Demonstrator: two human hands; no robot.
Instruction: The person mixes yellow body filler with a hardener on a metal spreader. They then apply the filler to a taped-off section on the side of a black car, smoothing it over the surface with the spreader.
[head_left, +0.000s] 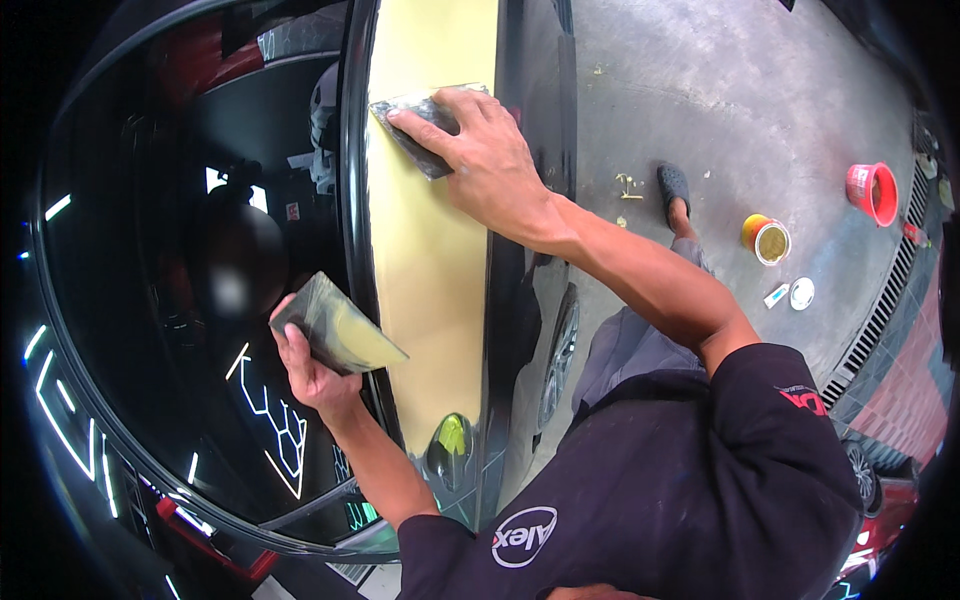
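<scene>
My right hand (495, 165) presses a dark, flat filler spreader (412, 150) against a long panel (430, 240) coated in pale yellow filler, on the side of a black car. The fingers lie over the top of the blade, with the thumb bent down on it. Lower down, my left hand (318, 372) grips a second spreader (345, 330), its face smeared with yellow filler. That blade is tilted and overlaps the panel's left edge in view; whether it touches the panel I cannot tell. Near the panel's lower end sits a door handle (452, 447) with a yellow-green reflection.
Dark glossy car glass (240, 240) fills the left side. On the concrete floor (680, 90) at right stand an open filler tin (772, 243) and a red bucket (882, 195), with a small tube (776, 295) and white lid (802, 293) nearby. A drain grate (880, 310) lies beyond.
</scene>
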